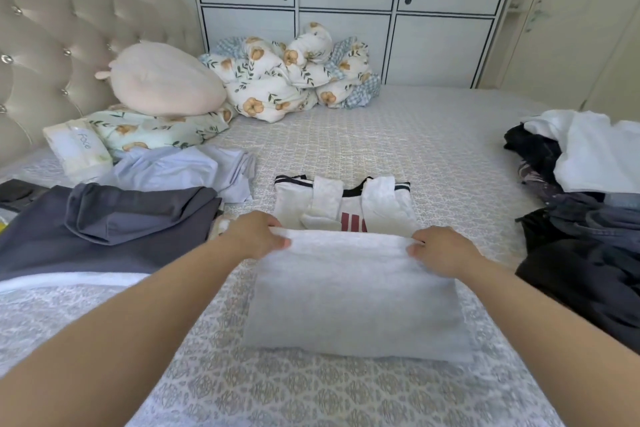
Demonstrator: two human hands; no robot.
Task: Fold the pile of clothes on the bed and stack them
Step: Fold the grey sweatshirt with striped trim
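While hands pinch shirt (pixel 356 288), piles (pixel 581 184) flank.

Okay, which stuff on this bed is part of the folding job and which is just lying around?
Job:
white shirt, gripped by left hand and right hand
grey garment
unfolded clothes pile

Lying about:
floral duvet
pink plush pillow
tissue pack

dark clothes pile (pixel 588 236) runs off the right edge.

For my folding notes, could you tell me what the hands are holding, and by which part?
Both the left hand and the right hand pinch the white garment at the two corners of its raised edge.
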